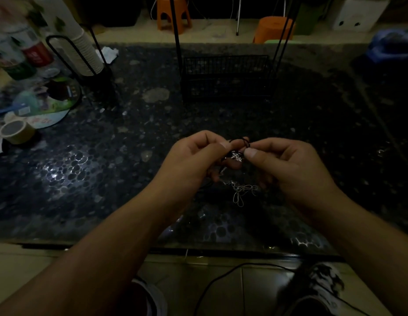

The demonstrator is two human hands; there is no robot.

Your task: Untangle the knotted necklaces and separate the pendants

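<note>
Both hands [241, 160] pinching knotted necklaces [238, 153] before black wire basket [225, 76].

Dim home — stone table [107, 169], plastic stools [173, 14]

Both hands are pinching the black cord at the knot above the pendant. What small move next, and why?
Probably ease the right hand outward to loosen the black cord while the left hand keeps its grip. The pendant sits between the thumbs, and the silver chain hangs loose below, so a gentle pull seems safest.
</note>
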